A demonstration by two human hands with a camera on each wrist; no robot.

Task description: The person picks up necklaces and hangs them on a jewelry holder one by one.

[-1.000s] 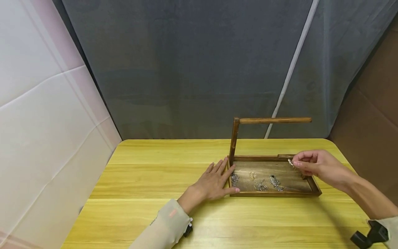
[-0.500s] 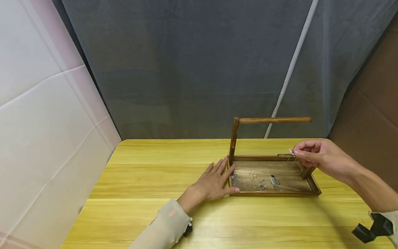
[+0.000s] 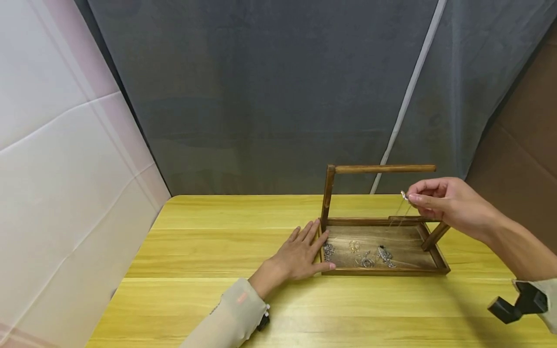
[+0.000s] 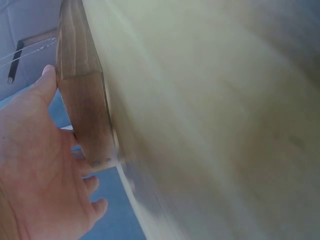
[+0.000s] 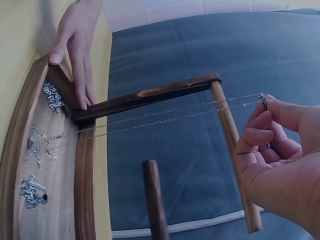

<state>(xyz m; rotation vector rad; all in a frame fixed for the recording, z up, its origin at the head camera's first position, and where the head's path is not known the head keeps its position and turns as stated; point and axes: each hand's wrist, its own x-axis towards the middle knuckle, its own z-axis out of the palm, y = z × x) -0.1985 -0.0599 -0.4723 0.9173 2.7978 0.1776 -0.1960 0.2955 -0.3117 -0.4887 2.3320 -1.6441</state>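
Two bare hands work at one tray. The grip of the right hand (image 3: pixel 457 208) is closed to a pinch, thumb against forefinger, holding one end of a thin, shiny metal chain (image 5: pixel 170 120). The chain hangs in two strands from those fingertips down towards the tray; whether its lower end touches anything is unclear. The grip of the left hand (image 3: pixel 296 253) is spread wide and grasps nothing; its fingers and thumb rest against the left end of the rectangular dark-brown wooden tray (image 3: pixel 383 272).

Rising from the tray's left end is a tall brown wooden post (image 3: pixel 328 198), and from its top a round brown wooden bar (image 3: pixel 385 168) reaches rightward to a free end. At the right end a second wooden post (image 3: pixel 435 237) leans outward, with a lower wooden bar (image 3: pixel 409 219) near the right hand.

Inside the tray, left to right, lie a heap of silver-coloured chain (image 3: pixel 328 251) in the corner, small gold-coloured pieces (image 3: pixel 354 246), silver-coloured loops (image 3: pixel 366 260) and a silver-coloured tangle with a black bit (image 3: pixel 385 256).

The tray stands on a yellow wood-grain counter (image 3: pixel 209 241). Beyond hangs a dark grey cloth (image 3: pixel 261 96), with a white panel (image 3: pixel 65 121) on the left.
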